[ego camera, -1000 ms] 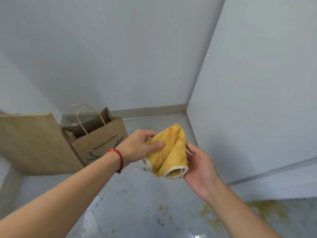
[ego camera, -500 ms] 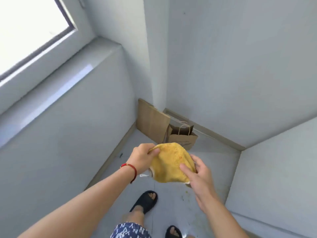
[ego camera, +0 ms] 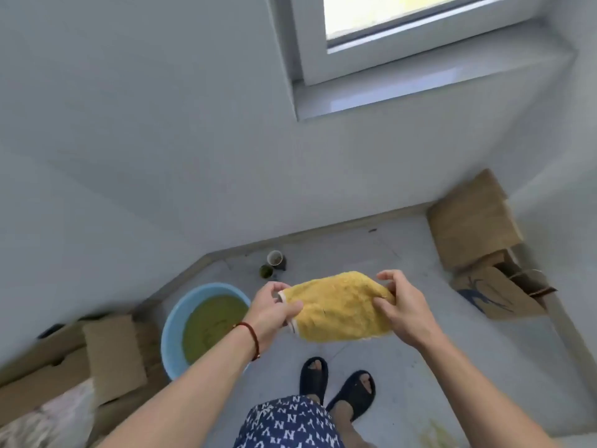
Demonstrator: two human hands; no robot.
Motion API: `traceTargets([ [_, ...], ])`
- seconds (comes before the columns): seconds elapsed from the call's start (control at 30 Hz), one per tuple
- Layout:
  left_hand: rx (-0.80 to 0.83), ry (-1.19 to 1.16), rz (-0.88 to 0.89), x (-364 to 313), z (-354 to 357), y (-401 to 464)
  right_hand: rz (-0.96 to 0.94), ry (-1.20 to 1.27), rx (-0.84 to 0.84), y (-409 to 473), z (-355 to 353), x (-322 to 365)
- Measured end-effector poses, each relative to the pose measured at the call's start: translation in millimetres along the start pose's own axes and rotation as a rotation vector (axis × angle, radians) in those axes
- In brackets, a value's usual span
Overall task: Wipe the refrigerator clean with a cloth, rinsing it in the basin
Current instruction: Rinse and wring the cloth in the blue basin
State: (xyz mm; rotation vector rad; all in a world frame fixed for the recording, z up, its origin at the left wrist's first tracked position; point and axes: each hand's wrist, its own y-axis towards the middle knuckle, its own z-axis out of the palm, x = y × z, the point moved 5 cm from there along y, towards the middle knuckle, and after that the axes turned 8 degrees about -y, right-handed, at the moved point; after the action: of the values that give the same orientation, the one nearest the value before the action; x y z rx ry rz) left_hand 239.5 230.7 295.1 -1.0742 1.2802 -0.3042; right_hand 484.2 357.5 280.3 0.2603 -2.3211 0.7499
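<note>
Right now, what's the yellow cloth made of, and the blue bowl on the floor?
The yellow cloth looks like soft, fuzzy terry or microfibre with a pale stitched edge. The blue basin looks like smooth, slightly shiny plastic, judging by its thin, even rim, though that is a guess.

Both hands [ego camera: 271, 313] [ego camera: 402, 310] grip yellow cloth [ego camera: 339, 307] near basin [ego camera: 171, 331].

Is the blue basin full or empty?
Partly full: the blue basin on the floor holds murky yellow-green water, level well below the rim.
</note>
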Motion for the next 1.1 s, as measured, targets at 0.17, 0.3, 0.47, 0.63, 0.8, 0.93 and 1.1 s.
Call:
traceTargets([
  [0.17,-0.416,0.127,0.033,69.0,-116.8,-32.3,-0.26,-0.382,0.283,7.1,124.4,69.7],
  [0.3,-0.552,0.22,0.106,98.6,-200.5,-64.0,-0.358,-0.421,0.381,-6.0,210.9,121.1],
  [0.47,-0.548,0.207,0.202,120.2,-294.2,-72.2,-0.334,-0.225,0.468,-33.7,278.9,172.6],
  [0.63,-0.422,0.022,0.237,140.8,-355.5,-68.4,-0.08,0.224,0.73,-77.6,303.6,209.9],
  [0.8,-0.359,-0.071,0.205,163.5,-396.7,-54.9,0.106,0.344,0.611,-87.9,343.9,220.1],
  [0.93,-0.459,-0.06,0.146,200.7,-410.4,-16.9,0.025,0.191,0.628,-54.1,396.7,202.2],
  [1.1,-0.516,0.06,0.013,252.3,-423.5,76.3,-0.133,-0.203,0.426,23.8,476.7,165.1],
])
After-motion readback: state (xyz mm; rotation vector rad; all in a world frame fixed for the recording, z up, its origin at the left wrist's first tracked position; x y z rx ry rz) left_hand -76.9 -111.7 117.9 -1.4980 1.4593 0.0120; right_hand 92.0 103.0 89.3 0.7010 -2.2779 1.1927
